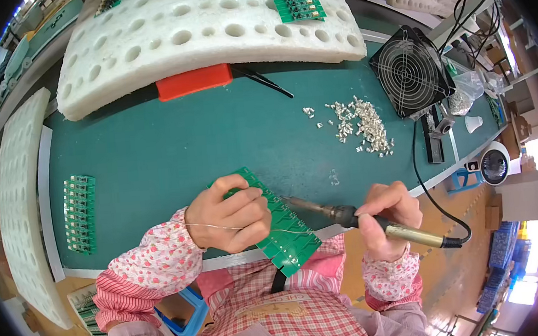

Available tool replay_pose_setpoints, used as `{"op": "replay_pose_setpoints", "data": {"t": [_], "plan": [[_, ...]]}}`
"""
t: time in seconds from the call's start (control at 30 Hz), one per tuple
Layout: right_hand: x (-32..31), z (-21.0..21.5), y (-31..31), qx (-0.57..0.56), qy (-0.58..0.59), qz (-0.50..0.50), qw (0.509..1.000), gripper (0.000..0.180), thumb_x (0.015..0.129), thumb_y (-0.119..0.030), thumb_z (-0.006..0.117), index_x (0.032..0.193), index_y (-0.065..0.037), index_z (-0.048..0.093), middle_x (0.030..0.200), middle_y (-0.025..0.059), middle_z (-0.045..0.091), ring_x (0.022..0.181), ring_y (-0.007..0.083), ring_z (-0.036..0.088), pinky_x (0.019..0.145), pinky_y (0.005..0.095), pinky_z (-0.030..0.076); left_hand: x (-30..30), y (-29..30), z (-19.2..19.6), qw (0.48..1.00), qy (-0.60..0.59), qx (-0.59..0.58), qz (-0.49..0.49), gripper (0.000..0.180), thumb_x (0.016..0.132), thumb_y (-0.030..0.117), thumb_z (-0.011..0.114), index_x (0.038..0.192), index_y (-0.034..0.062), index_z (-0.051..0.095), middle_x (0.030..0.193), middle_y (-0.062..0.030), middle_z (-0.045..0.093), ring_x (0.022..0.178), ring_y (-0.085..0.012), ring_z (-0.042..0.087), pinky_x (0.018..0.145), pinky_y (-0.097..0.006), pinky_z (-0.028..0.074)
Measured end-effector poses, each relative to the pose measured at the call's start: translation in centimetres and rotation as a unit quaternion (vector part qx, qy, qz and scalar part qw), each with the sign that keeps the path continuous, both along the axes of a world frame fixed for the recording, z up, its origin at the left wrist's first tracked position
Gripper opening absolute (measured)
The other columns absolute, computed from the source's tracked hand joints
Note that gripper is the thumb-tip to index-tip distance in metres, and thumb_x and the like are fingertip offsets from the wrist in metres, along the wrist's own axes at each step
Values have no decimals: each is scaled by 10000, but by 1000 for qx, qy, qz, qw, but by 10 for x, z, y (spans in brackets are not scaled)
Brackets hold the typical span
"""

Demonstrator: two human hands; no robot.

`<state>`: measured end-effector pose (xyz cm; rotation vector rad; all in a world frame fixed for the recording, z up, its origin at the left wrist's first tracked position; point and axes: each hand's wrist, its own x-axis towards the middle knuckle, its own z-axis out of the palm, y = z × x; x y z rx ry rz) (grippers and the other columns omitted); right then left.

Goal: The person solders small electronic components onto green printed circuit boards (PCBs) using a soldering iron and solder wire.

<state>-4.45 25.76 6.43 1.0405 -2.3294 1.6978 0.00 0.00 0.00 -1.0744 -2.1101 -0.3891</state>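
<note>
A green circuit board strip (295,247) slants across the near edge of the green table, its lower end jutting past the edge. My left hand (232,216) rests over its left side with curled fingers, pinching a thin solder wire (285,230) that runs across the hand and over the board. Part of the board is hidden beneath this hand. Gripped in my right hand (388,220) is a soldering iron (343,215), held nearly level. The iron's tip meets or hovers just over the board's upper right edge; I cannot tell which.
Small white connectors (372,125) lie heaped at the right, near a black fan (408,72) and an iron stand (433,135). Black tweezers (267,82) and a red box (194,82) sit before a holed white foam block (209,49). Another populated board (80,214) lies left.
</note>
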Motion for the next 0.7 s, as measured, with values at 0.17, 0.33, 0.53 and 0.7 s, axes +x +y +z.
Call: {"op": "replay_pose_setpoints", "data": {"t": [0.17,0.33,0.53,0.7], "plan": [[-1,3,3,-29,-55,-32,998,143,719,-75,707,763,-39,576,610,37,607,474,123,510,464,255,398,-3,0,-1,1000,2,8,2,178,639,69,649,798,31,581,858,-101,632,796,-223,639,735,-381,462],[-1,1,-5,-10,-29,4,1000,127,700,-53,704,741,-41,584,618,40,614,464,120,500,452,249,396,-1,1,-1,1000,-4,7,2,181,633,72,655,794,35,583,849,-93,630,795,-216,639,741,-381,463],[-6,5,-9,33,42,63,997,112,668,-21,696,731,-27,603,616,47,619,447,122,496,428,246,391,-1,-1,0,1000,3,-3,4,182,625,78,659,786,39,585,843,-84,626,794,-208,636,740,-374,464],[-6,2,-1,-13,30,39,999,110,678,-22,696,742,-27,606,623,50,624,452,128,507,435,250,392,-1,-1,1,1000,1,-1,2,170,632,80,653,784,41,586,847,-80,622,796,-206,631,735,-373,463]]}}
